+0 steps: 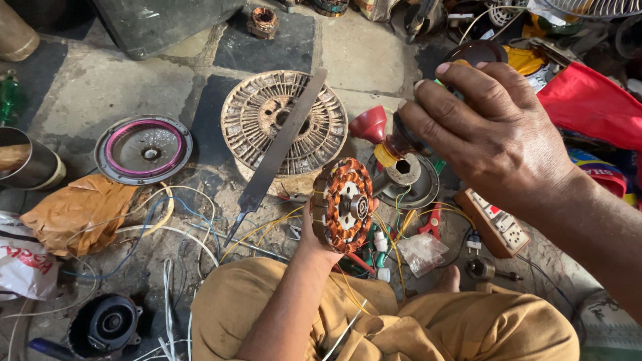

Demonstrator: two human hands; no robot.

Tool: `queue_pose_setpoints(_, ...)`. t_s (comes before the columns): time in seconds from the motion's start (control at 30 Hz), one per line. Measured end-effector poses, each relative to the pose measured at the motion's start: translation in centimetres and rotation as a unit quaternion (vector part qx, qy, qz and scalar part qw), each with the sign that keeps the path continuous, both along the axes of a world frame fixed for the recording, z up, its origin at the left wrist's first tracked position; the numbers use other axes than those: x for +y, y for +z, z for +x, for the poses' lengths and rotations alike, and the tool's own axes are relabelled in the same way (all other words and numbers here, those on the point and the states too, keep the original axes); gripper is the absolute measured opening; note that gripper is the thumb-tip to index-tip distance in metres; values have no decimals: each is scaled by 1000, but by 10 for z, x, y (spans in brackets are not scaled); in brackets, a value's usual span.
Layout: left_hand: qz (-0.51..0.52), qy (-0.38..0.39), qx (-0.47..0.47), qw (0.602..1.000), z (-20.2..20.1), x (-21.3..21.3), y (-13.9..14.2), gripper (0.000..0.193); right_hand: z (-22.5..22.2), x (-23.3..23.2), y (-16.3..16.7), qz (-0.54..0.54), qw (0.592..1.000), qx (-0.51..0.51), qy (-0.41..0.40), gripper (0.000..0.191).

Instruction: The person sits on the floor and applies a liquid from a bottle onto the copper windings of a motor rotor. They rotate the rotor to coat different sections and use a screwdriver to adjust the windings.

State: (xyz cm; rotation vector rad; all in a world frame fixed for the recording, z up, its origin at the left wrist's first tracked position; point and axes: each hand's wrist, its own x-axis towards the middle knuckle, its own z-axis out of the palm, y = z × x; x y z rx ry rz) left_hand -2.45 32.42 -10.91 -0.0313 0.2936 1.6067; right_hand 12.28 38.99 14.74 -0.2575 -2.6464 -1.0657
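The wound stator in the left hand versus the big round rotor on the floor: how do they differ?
The stator is smaller, held on edge in the left hand, and wrapped in bright copper coils. The rotor is larger, lies flat on the floor, looks rusty and bare, with a file across it. Both are round with a central hole.

Left hand (314, 234): it holds a round motor part (342, 204) wound with orange-brown copper wire, stood up on its edge, near the middle.
Right hand (491, 137): up at 2 o'clock, fingers wrapped around a small dark thing (403, 142) with a yellow band. What it is cannot be told.
Long flat file (281, 148): lies slanted across a rusty round slotted disc (257, 110) at 12 o'clock.
Round lid with a pink ring (143, 149): on the floor at 10 o'clock.
Wires (177, 230): yellow, white and blue, tangled at 8 o'clock.
Switch board (496, 224): at 4 o'clock, under the right wrist.
Red funnel (370, 125): just left of the right hand.
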Motion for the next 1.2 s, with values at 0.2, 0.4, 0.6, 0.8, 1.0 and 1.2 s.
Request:
queue_pose_setpoints(0.2,-13,0,26,1000,0,1,-1,40,-1,-1,1,0,1000,-1,1,48)
queue_pose_setpoints(0.4,16,-13,29,999,-1,-1,-5,43,-6,-1,4,15,1000,0,14,49)
queue_pose_setpoints(0.6,24,-3,11,1000,0,2,-5,40,-14,-2,6,17,999,15,43,48)
queue_pose_setpoints(0.8,1,-4,6,1000,1,5,-3,38,-17,-3,8,12,999,12,45,49)
queue_pose_setpoints(1.0,17,-6,10,1000,1,4,-3,38,-17,-6,10,1,998,14,53,51)
queue_pose_setpoints(1.2,19,-21,2,1000,1,4,-3,39,-19,-9,10,-4,998,13,62,53)
